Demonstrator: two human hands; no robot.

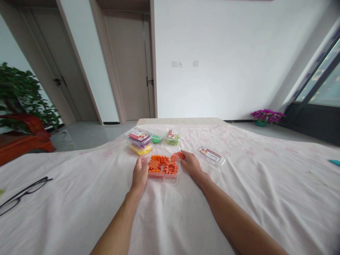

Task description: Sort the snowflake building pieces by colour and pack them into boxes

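A clear plastic box (174, 181) filled with orange interlocking building pieces (156, 165) sits on the cloth in front of me. My left hand (140, 171) grips the box's left side, thumb toward the rim. At the far right corner of the box, my right hand (190, 162) has its fingers closed on an orange building piece (180, 154). Part of that piece is hidden by the fingers. To the right of my right hand lies a clear lid (211, 155) with a printed label.
Behind the box stand stacked clear boxes with purple pieces (142, 143) and yellow pieces (140, 150). Nearby are green pieces (156, 139) and a labelled box of light green pieces (173, 136). Glasses (25, 193) lie at left on the wrinkled tablecloth (79, 198).
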